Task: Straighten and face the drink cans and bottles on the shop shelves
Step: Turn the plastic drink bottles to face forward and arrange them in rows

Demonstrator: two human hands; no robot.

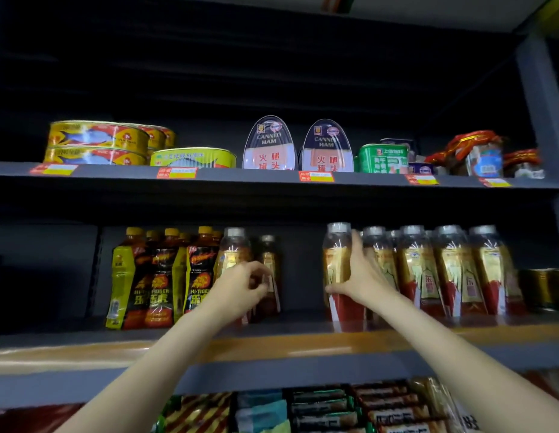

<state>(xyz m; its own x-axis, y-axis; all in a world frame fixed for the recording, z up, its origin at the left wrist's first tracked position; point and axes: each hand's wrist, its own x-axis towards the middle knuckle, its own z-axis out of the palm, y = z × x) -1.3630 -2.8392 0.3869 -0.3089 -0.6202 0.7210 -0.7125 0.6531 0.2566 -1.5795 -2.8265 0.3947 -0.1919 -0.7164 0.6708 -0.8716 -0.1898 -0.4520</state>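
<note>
Amber drink bottles with silver caps stand upright on the middle shelf (84, 342) of a dark shop rack, their long axes vertical and caps pointing up. Taking the silver-capped bottle (336, 270) at the left end of the right-hand row as the landmark: the right hand (361, 276) grips it around the middle, thumb across the front of the label and fingers reaching up its right side toward the neck. To its right, four more matching bottles (453, 270) stand side by side in a row, gold and red labels facing outward. Well to its left, across a gap of bare shelf, the left hand (240, 292) has its fingers curled in front of two more amber bottles (234, 257); the motion blur there makes it impossible to tell whether the fingers actually hold one. Further left of the landmark stands a cluster of yellow-capped bottles (159, 276) with black, yellow and orange labels, also upright. Above the landmark, on the upper shelf, sit two canned hams (268, 145), with flat fish tins (97, 142) to their left. Below the landmark, the lowest shelf holds packaged snacks (321, 407).
</note>
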